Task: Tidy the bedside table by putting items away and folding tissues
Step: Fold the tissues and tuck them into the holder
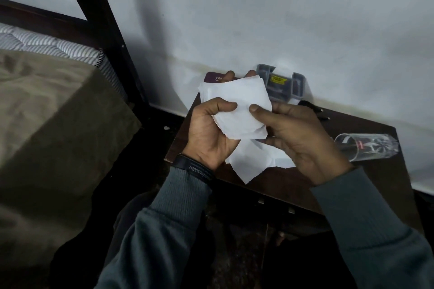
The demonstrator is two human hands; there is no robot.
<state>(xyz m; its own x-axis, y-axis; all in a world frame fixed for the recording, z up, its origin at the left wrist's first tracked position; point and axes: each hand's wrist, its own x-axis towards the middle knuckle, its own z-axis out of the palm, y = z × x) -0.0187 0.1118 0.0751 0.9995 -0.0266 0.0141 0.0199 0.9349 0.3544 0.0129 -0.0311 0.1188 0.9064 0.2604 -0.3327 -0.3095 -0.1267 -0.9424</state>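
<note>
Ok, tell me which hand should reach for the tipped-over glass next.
Probably the right hand. The glass lies on its side on the bedside table, just beyond that hand's side. The left hand is farther away and could keep pinching the tissue, which both hands hold now.

**Bedside table layout**

The bedside table (pixel 366 180) stands against the wall (pixel 258 19), with the bed (pixel 47 112) to its nine o'clock and a bed post (pixel 98 30) between them. Above the table's middle, the left hand (pixel 209 134) and right hand (pixel 303 141) hold a tissue (pixel 237 105) between them, the left at its nine o'clock edge, the right at its three o'clock edge. A second tissue (pixel 249 162) lies on the table just below, at six o'clock. A plastic box (pixel 281 84) sits at twelve o'clock by the wall, a booklet (pixel 213 77) at eleven o'clock. A glass (pixel 368 145) lies on its side at three o'clock. A cable (pixel 314 110) lies between box and glass.
</note>
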